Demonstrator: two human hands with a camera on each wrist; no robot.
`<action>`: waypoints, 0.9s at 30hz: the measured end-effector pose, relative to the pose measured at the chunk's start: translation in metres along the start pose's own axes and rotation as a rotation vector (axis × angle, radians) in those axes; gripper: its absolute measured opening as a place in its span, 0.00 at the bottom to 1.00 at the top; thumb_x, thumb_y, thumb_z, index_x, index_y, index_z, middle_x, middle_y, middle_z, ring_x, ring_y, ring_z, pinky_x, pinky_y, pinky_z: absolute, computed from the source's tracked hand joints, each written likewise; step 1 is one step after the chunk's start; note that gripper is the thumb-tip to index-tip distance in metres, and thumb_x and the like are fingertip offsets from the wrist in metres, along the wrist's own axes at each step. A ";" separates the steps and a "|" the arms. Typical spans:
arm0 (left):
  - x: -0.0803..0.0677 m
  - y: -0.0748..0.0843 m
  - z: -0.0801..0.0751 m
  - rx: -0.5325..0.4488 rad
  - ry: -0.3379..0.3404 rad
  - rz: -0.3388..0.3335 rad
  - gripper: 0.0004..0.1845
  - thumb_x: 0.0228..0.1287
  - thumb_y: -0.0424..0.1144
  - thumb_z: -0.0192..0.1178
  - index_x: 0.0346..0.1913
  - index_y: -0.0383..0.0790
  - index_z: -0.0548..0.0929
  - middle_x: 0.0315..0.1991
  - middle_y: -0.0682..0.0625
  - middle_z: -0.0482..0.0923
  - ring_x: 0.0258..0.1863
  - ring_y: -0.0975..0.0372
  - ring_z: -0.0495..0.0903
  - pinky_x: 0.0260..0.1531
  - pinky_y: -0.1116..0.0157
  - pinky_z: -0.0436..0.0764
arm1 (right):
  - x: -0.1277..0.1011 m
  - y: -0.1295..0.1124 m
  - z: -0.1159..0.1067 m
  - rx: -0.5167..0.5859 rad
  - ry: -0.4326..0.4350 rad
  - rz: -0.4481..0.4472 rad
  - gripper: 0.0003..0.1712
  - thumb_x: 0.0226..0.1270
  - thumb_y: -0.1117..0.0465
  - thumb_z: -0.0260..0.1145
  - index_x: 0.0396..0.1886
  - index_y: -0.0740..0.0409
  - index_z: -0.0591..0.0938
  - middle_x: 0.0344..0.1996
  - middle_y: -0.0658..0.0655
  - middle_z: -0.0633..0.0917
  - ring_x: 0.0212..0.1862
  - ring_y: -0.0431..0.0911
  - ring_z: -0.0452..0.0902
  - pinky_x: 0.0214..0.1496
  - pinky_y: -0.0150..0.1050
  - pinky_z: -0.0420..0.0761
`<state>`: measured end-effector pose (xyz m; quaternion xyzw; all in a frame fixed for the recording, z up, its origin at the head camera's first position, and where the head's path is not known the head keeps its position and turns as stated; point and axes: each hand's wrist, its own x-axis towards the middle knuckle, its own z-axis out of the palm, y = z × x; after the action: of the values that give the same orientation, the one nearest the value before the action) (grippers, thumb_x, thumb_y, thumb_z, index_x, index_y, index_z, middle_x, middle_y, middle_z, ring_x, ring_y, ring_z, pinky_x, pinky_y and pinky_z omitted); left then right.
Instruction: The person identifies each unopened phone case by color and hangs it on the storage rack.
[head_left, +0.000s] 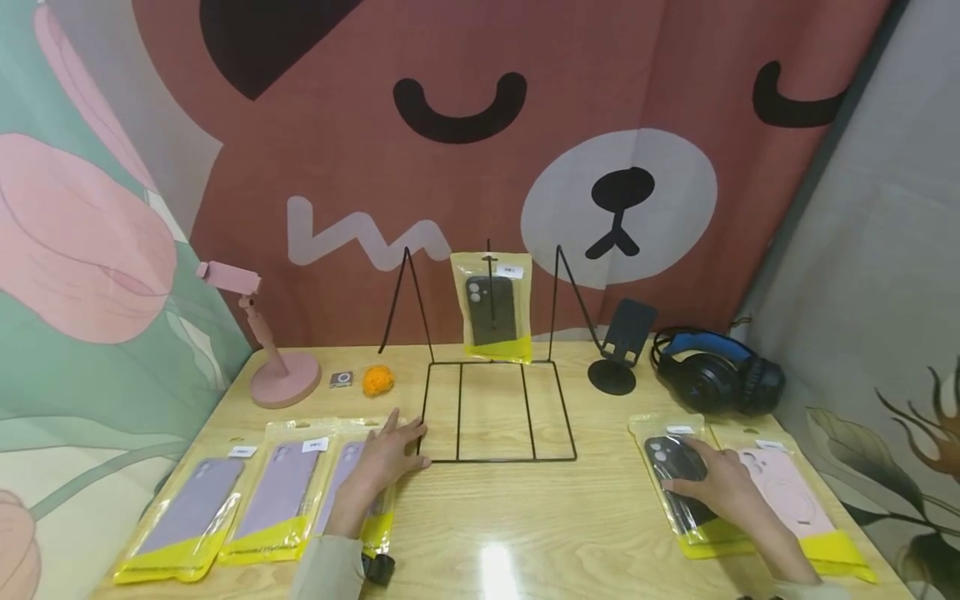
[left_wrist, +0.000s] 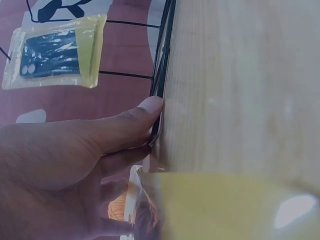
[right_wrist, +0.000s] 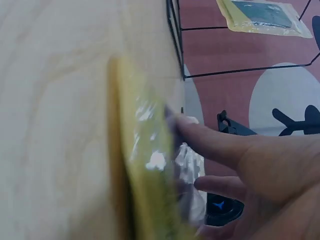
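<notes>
My left hand [head_left: 384,457] is at the front left corner of a black wire display rack [head_left: 495,460]. In the left wrist view its thumb and index finger pinch the rack's corner, the other fingers spread out. My right hand [head_left: 723,487] grips a bagged black phone case [head_left: 670,458] across its width, thumb on the near side; its bag [right_wrist: 145,140] is blurred in the right wrist view. Another bagged black phone case [head_left: 491,308] hangs from the rack's middle hook. Beside the right hand lies a bagged pink phone case [head_left: 787,492].
Three bagged lavender phone cases [head_left: 277,487] lie at the left, one partly under my left arm. Behind them stand a pink phone stand [head_left: 285,379], a small square gadget [head_left: 341,379] and an orange ball [head_left: 377,381]. A black phone stand [head_left: 628,333] and headphones [head_left: 716,375] are at the back right.
</notes>
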<state>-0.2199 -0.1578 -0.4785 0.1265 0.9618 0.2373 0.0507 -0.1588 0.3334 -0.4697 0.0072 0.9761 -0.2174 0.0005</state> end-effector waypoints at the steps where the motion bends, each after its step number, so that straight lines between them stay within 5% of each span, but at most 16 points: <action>1: 0.000 -0.001 0.000 0.003 0.000 0.003 0.32 0.55 0.44 0.69 0.63 0.38 0.75 0.69 0.45 0.66 0.73 0.41 0.49 0.65 0.33 0.48 | 0.000 0.001 0.001 0.004 0.014 -0.017 0.51 0.45 0.41 0.77 0.61 0.72 0.71 0.45 0.82 0.75 0.45 0.70 0.73 0.42 0.61 0.75; 13: 0.001 -0.006 0.002 -0.006 -0.001 0.059 0.32 0.55 0.43 0.69 0.63 0.35 0.75 0.68 0.42 0.66 0.72 0.42 0.53 0.65 0.36 0.53 | -0.003 -0.022 -0.001 0.332 0.078 -0.035 0.26 0.62 0.51 0.69 0.59 0.55 0.80 0.58 0.66 0.78 0.55 0.64 0.76 0.54 0.57 0.76; 19: -0.001 -0.008 0.001 -0.022 -0.010 0.064 0.32 0.57 0.43 0.68 0.63 0.34 0.75 0.69 0.42 0.65 0.71 0.42 0.54 0.65 0.35 0.54 | -0.010 -0.068 -0.006 0.554 0.011 -0.094 0.21 0.66 0.55 0.66 0.58 0.53 0.82 0.57 0.60 0.81 0.52 0.50 0.80 0.48 0.34 0.80; 27: 0.002 -0.010 0.002 -0.044 -0.007 0.072 0.32 0.58 0.43 0.68 0.64 0.35 0.74 0.69 0.43 0.66 0.71 0.42 0.55 0.65 0.35 0.53 | -0.013 -0.147 -0.018 0.751 0.019 -0.238 0.22 0.61 0.52 0.70 0.56 0.45 0.83 0.53 0.51 0.83 0.56 0.48 0.78 0.52 0.33 0.80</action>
<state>-0.2231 -0.1647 -0.4851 0.1607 0.9510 0.2598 0.0482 -0.1475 0.2078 -0.3907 -0.1041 0.8226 -0.5579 -0.0364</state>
